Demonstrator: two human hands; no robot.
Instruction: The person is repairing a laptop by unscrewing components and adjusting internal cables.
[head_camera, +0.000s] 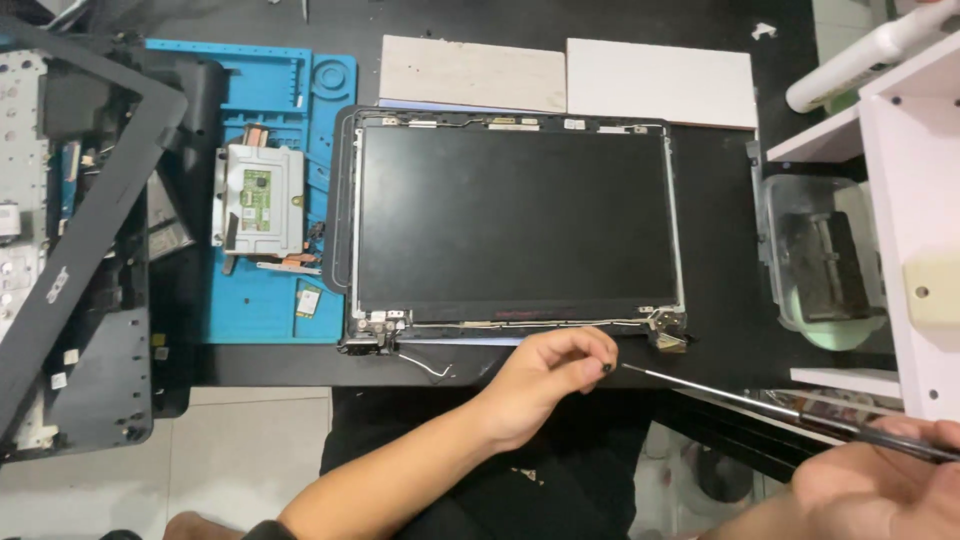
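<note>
One bare black laptop screen panel (515, 212) lies flat on the dark table (720, 200), two metal hinges at its lower corners. The left hand (545, 380) pinches what looks like one tiny dark screw (607, 368). The right hand (880, 480) clasps one long thin screwdriver (760, 402), its tip beside the screw.

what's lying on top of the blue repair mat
On the blue repair mat lie a silver metal part with a green board, copper pipes and a small chip. A black frame hides its left edge.
</note>
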